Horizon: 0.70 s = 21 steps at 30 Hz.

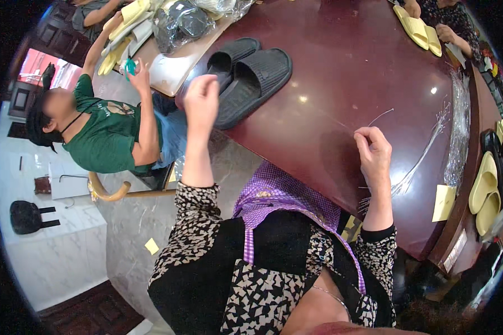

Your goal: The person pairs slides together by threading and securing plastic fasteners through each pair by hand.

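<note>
A pair of black ribbed slippers rests on the dark red table, toes pointing away to the right. Just in front of them, my left hand is raised with its fingers curled closed; whether anything is in them is hidden. My right hand is over the table's near right part, thumb and finger pinched on a thin wire tie that sticks up from the fingertips. To its right lies a loose bundle of similar thin, pale wire ties.
Clear plastic packaging and a yellow paper lie along the right edge. Yellow slippers stand beyond it. At left, a person in green handles yellow slippers by bagged black ones. Another person's hands hold yellow slippers far right.
</note>
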Motion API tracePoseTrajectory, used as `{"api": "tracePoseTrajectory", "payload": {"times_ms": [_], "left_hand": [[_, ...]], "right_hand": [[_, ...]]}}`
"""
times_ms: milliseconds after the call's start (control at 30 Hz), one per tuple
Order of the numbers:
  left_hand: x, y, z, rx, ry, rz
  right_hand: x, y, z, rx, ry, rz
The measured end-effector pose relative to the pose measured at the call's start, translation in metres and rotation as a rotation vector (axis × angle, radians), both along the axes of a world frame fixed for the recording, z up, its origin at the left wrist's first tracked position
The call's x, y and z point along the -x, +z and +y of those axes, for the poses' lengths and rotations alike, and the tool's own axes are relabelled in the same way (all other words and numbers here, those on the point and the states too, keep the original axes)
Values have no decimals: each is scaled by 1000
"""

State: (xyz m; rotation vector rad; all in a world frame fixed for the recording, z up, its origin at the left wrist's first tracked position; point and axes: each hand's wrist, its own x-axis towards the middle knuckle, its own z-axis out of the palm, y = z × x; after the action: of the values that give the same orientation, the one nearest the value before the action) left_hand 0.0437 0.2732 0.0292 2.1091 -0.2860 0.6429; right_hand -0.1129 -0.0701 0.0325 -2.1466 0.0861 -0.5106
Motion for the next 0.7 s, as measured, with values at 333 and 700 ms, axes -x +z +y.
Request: {"api": "tracePoseTrajectory", "payload": {"times_ms": [333,700], "left_hand": [[-39,-27,30,-119,54,314],[-80,-20,-13,-541,-71,234]], "right_hand": [[-2,-15,-7,-139,-51,-63],[-2,-4,-8,-105,-83,-130]]}}
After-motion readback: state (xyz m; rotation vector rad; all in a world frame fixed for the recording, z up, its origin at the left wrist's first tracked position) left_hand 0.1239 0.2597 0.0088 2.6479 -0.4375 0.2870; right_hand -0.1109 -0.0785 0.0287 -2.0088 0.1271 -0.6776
